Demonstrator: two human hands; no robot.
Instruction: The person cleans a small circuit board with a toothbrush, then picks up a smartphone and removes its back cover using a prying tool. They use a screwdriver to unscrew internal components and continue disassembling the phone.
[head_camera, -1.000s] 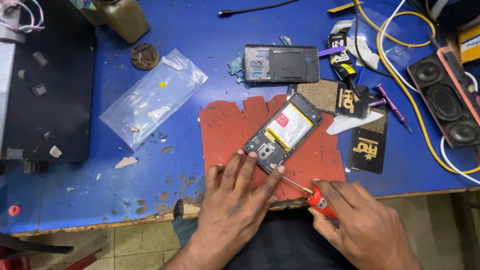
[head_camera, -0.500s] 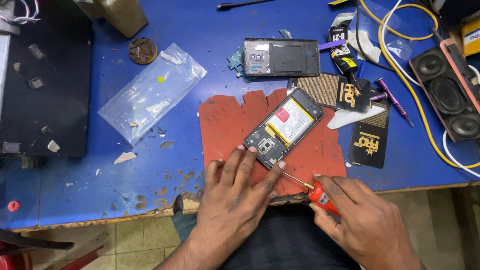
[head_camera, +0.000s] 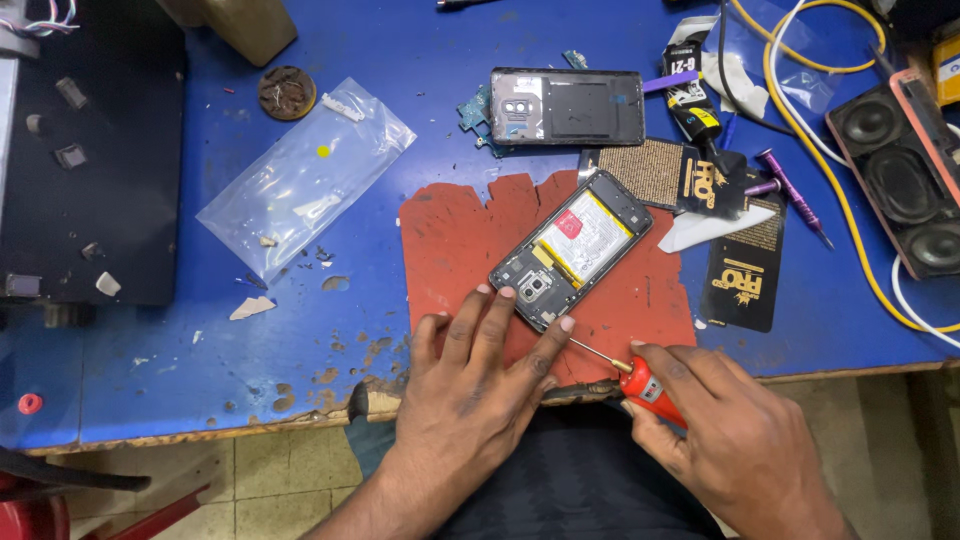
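An opened phone (head_camera: 575, 247) with its back off lies tilted on a red mat (head_camera: 450, 240); its battery and circuit board show. My left hand (head_camera: 470, 390) rests flat on the mat, fingertips touching the phone's lower end near the camera module. My right hand (head_camera: 730, 440) grips a red-handled screwdriver (head_camera: 640, 375), whose thin shaft points at the phone's lower corner. The phone's removed back cover (head_camera: 565, 107) lies on the blue table above the mat.
A clear plastic bag (head_camera: 305, 180) lies left of the mat. A black box (head_camera: 90, 150) stands at far left. A glue tube (head_camera: 690, 85), black cards (head_camera: 745, 270), a purple tool (head_camera: 790, 195), cables and a speaker (head_camera: 900, 180) crowd the right. The table edge (head_camera: 200, 430) runs near me.
The view has shifted slightly. My hands stay almost in place; the screwdriver tip stays by the phone's lower corner.
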